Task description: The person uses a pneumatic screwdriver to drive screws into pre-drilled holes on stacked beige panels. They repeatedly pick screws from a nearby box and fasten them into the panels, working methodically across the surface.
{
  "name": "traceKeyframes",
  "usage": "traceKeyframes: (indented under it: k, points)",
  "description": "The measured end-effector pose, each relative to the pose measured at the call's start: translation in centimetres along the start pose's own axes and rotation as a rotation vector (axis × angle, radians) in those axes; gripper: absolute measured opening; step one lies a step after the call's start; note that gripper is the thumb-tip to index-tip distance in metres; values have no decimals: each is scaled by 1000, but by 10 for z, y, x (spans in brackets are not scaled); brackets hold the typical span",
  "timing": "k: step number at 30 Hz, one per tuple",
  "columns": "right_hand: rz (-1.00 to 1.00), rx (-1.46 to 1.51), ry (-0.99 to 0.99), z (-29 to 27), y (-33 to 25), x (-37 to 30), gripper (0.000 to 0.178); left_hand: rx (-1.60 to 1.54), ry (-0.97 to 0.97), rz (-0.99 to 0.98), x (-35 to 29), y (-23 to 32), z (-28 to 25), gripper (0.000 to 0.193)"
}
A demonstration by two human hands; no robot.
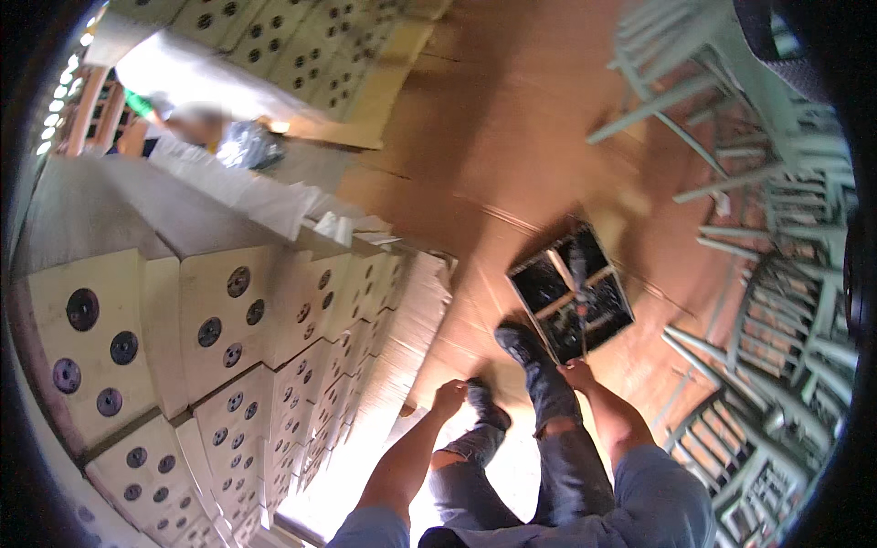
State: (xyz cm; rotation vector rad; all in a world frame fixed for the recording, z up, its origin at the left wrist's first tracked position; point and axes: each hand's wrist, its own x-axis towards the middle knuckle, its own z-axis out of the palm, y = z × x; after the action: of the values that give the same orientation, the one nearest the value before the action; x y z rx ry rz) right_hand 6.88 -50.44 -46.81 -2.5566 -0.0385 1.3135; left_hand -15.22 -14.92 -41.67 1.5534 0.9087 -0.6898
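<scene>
A dark, shallow square box (545, 320) with dividers and several compartments lies at an angle on the brown floor, ahead of my feet. A long dark object (578, 265) lies across its middle; its kind cannot be made out. My right hand (575, 373) is closed at the box's near corner, beside my right shin. A thin pale line runs from the middle of the box toward these fingers, and what they grip is unclear. My left hand (449, 397), its fingers curled, hangs beside my left shoe (484, 402), and its contents are hidden.
Stacked cream blocks (164, 320) with dark round marks line my left side, with more stacks (311, 55) beyond. Pale green chairs (786, 301) crowd the right, legs jutting inward. At far left another person's green sleeve (137, 102) shows near a clear plastic bag (248, 144).
</scene>
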Motion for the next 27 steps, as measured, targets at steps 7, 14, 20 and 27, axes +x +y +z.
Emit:
traceKeyframes:
  k: [7,14,20,27]
  points:
    - [228,205,86,-1,-22,-134,45,-377,-7,-143,-18,-39,-6,24]
    - [330,279,137,33,-35,-295,49,-350,-146,-232,-70,-109,-8,22]
    - [399,349,47,50,-9,-357,54,3,-192,-287,-69,-207,-6,39]
    - [45,314,130,85,34,-384,43,-117,-180,-269,-40,-183,51,31]
